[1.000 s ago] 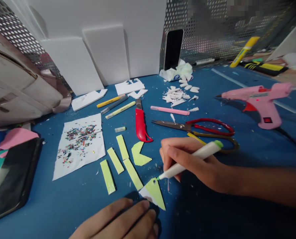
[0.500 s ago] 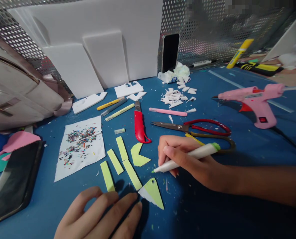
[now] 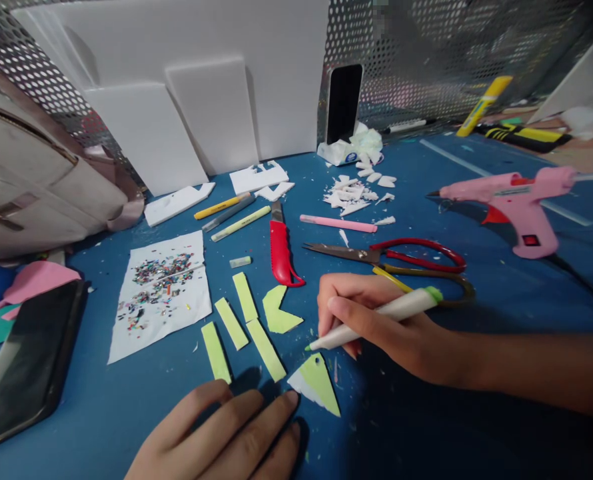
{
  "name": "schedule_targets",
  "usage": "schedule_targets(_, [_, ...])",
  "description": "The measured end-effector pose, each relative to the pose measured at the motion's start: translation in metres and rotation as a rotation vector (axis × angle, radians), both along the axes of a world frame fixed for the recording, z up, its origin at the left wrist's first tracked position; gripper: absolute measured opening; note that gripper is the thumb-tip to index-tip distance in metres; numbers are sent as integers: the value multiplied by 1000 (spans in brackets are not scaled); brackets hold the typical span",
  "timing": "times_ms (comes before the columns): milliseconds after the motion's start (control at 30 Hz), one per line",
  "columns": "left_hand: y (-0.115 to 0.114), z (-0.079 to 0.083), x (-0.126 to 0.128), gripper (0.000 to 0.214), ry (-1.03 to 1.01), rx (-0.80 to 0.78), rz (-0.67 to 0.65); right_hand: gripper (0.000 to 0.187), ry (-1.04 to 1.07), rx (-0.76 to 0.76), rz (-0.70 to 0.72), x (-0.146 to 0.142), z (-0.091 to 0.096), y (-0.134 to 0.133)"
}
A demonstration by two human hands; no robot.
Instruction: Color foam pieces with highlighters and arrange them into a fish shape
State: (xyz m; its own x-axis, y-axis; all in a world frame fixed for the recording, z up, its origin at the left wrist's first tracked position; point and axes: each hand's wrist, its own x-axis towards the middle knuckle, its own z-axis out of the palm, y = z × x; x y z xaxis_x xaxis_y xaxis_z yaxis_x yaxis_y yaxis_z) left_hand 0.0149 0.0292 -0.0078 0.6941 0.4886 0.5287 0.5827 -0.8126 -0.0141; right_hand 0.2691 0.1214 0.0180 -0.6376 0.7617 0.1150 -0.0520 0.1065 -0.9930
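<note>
The half-green triangle (image 3: 320,383) lies nearer than the red knife (image 3: 279,250), likely light and brittle, best held by its edges. Fingers of the right hand (image 3: 406,343) pinch a marker (image 3: 409,304); the left hand's (image 3: 194,440) are loosely spread, apparently empty.

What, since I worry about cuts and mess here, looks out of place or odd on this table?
The red utility knife lies with its bare blade exposed, a possible cut risk. White scraps are strewn in a loose heap beyond the scissors, like offcuts. The triangular piece has a white corner, unlike the green strips.
</note>
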Motion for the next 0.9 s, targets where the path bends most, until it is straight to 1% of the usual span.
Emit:
schedule_targets(133, [2, 3, -1, 38, -19, 13, 32, 31, -20, -39, 25, 0, -2, 0])
schedule_targets(233, [2, 2, -2, 39, -15, 16, 49, 25, -28, -87, 45, -1, -4, 0])
schedule_targets(400, [0, 0, 0, 40, -16, -14, 30, 28, -14, -188, 114, -2, -5, -1])
schedule_targets(467, [0, 0, 1, 41, -25, -26, 19, 29, -8, -189, 119, -2, -5, -1])
schedule_targets(733, [0, 3, -2, 42, 26, -21, -2, 22, -51, 61, 96, -1, -2, 0])
schedule_targets(833, [1, 4, -5, 43, 70, -13, -10, 26, -55, 142, 127, 1, 0, 0])
schedule_targets(900, [1, 5, -7, 42, 142, -11, -31, 36, -40, 172, 135, 1, 1, 1])
